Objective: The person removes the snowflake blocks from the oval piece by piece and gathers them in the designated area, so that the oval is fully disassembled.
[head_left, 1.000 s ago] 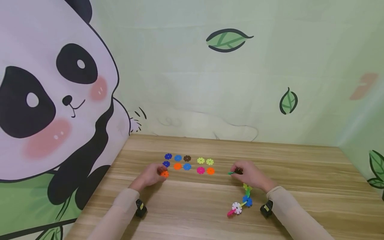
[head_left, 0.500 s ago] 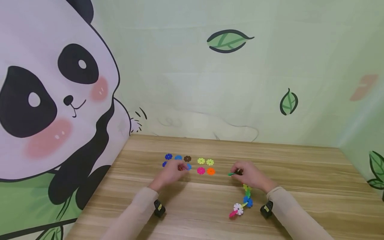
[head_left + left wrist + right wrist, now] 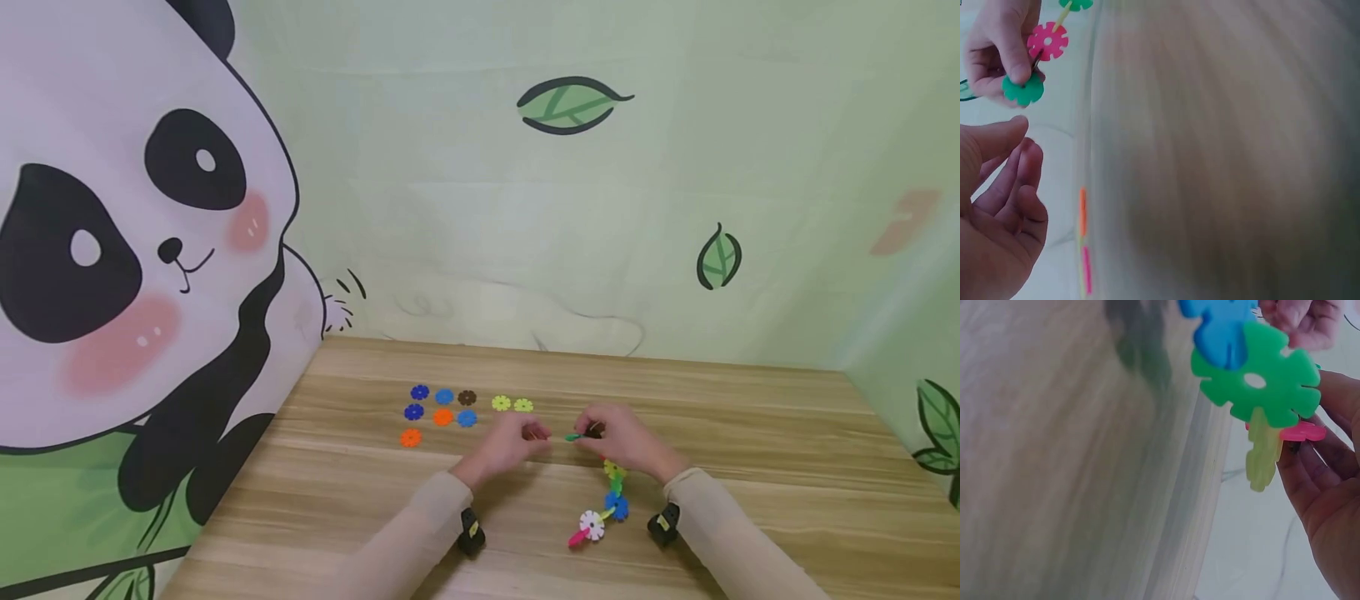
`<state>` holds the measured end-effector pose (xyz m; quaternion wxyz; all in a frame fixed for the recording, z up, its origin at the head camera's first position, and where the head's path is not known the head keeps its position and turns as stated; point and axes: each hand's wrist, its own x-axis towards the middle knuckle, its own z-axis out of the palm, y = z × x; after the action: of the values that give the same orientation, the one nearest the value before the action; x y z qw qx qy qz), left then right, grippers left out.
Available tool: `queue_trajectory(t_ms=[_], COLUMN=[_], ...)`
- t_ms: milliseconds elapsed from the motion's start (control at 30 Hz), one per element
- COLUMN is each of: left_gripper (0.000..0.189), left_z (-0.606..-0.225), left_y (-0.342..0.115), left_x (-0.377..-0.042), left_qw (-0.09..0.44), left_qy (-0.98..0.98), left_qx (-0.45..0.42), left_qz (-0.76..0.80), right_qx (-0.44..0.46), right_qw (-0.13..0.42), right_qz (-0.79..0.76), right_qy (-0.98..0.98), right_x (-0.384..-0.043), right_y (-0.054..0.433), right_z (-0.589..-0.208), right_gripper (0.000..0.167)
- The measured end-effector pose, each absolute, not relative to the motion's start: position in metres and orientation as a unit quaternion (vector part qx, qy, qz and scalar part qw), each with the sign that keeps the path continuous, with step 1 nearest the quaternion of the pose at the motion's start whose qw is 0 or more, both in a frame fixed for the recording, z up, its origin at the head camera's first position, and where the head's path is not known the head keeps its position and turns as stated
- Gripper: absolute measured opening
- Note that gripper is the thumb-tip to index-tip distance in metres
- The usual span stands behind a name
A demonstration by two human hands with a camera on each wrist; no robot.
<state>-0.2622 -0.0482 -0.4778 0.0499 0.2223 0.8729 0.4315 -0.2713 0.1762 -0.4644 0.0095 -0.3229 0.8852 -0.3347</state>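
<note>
My right hand (image 3: 628, 437) pinches the upper end of a chain of interlocking snowflake discs, by a dark disc near the green end disc (image 3: 1024, 92). A pink disc (image 3: 1047, 42) follows. Lower in the chain come a green disc (image 3: 1254, 378), a blue disc (image 3: 617, 506) and a white disc (image 3: 592, 525), with a pink one (image 3: 578, 539) at the bottom end. Facing the green end disc, a small gap away, is my left hand (image 3: 510, 443). Its fingers are loosely bent with nothing between them in the left wrist view.
Loose discs lie flat at the back left of the wooden table (image 3: 360, 517): orange (image 3: 410, 437), dark blue (image 3: 414, 412), brown (image 3: 467, 397) and yellow-green (image 3: 501, 403) among them. The left wrist view shows an orange disc (image 3: 1083, 212) and a pink disc (image 3: 1087, 269) edge-on.
My left hand has travelled right, from the orange disc at the far left, past the loose discs, to near the right hand. That orange disc lies on the table. The right hand has hardly moved.
</note>
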Motion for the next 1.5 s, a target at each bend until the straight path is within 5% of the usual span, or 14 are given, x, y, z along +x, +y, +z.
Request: queue_trajectory(t_ms=[1033, 1500], left_gripper=[0.005, 0.006], left_z=[-0.477, -0.479], left_y=[-0.022, -0.030], left_x=[-0.263, -0.264], left_qw=[0.026, 0.005], left_qy=[0.867, 0.874], left_qx=[0.235, 0.180], left_qz=[0.439, 0.451], right_qx=[-0.339, -0.292], right_qw=[0.017, 0.068], right_qz=[-0.349, -0.339], right_qy=[0.873, 0.892], right_x=[-0.270, -0.269], right_y=[0.175, 0.180], right_z=[-0.464, -0.466], right_gripper=[0.014, 0.010])
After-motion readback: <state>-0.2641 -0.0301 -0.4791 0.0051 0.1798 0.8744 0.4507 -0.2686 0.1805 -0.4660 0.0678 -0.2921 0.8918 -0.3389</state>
